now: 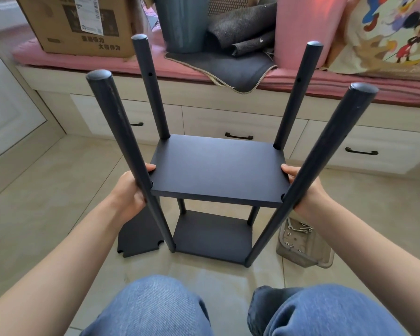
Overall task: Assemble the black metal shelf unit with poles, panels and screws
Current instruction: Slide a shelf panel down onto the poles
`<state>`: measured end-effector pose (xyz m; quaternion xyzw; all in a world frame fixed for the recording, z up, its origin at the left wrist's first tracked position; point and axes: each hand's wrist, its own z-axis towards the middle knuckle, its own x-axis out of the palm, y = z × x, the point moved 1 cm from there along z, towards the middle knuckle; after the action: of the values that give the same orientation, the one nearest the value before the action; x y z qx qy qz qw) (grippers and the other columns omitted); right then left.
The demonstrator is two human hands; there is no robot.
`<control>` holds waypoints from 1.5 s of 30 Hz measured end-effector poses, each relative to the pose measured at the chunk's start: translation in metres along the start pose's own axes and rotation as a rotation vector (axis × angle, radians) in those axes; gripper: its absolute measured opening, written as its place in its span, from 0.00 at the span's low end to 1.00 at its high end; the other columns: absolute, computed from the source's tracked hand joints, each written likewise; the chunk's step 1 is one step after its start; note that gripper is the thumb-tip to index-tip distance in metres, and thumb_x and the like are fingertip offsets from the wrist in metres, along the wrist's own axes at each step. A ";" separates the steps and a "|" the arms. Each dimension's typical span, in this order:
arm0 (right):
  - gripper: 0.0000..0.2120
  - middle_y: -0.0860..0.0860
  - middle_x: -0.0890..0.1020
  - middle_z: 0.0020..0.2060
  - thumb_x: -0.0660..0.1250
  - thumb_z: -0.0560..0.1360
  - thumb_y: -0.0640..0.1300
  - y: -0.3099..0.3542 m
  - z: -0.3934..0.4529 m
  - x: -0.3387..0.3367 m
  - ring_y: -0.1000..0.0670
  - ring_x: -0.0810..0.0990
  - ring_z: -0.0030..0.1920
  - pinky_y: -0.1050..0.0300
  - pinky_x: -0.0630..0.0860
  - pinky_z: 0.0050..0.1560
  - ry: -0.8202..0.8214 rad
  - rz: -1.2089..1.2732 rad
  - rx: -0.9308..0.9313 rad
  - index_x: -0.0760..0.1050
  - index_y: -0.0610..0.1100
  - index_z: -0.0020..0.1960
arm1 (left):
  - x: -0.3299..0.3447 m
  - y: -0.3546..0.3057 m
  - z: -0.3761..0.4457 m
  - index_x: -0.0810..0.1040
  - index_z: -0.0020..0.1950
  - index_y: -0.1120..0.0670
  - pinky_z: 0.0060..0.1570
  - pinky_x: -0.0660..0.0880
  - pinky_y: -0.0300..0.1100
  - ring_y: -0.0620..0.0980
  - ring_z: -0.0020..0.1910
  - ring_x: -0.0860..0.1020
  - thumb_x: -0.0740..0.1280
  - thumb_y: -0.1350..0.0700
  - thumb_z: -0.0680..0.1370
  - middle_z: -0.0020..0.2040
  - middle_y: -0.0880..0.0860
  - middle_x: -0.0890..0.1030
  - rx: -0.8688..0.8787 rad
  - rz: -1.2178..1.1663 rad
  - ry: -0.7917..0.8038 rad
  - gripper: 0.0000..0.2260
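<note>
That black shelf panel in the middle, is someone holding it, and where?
Yes. The left hand and right hand grip the middle panel by its two short side edges, thumbs on top, between the four poles.

The tiled floor (58, 180) carries the shelf unit (214, 238) on its four poles. Just left of it a loose black panel (136, 238) lies flat — notched corners showing. Just right sits a clear tray (303, 251) of screws and small wrenches. Behind, the bench cushion (131, 61) holds a cardboard box (78, 23) — and a dark mat (238, 66).
</note>
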<state>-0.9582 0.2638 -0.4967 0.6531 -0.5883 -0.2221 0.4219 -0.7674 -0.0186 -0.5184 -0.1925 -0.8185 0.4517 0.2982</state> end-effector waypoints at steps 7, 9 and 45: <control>0.07 0.43 0.82 0.49 0.66 0.78 0.40 0.013 0.022 0.018 0.43 0.82 0.42 0.53 0.79 0.41 -0.015 0.023 -0.063 0.75 0.38 0.54 | 0.007 -0.012 0.029 0.79 0.45 0.55 0.65 0.72 0.47 0.55 0.57 0.78 0.64 0.59 0.80 0.52 0.54 0.80 -0.004 0.017 -0.005 0.06; 0.07 0.43 0.82 0.49 0.66 0.78 0.40 0.017 0.030 0.023 0.43 0.81 0.43 0.53 0.79 0.41 -0.012 0.015 -0.074 0.75 0.38 0.54 | 0.009 -0.014 0.036 0.79 0.45 0.55 0.59 0.74 0.45 0.54 0.55 0.78 0.64 0.59 0.80 0.52 0.53 0.80 -0.003 0.005 -0.008 0.05; 0.13 0.48 0.78 0.32 0.58 0.79 0.42 -0.024 0.066 0.042 0.46 0.78 0.32 0.57 0.70 0.35 -0.123 0.091 0.016 0.71 0.44 0.36 | 0.020 0.028 0.064 0.75 0.45 0.50 0.56 0.69 0.45 0.54 0.53 0.73 0.56 0.50 0.85 0.45 0.49 0.76 0.206 0.077 -0.327 0.13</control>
<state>-0.9877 0.2035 -0.5437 0.6142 -0.6438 -0.2377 0.3896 -0.8231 -0.0325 -0.5625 -0.1165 -0.7975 0.5694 0.1620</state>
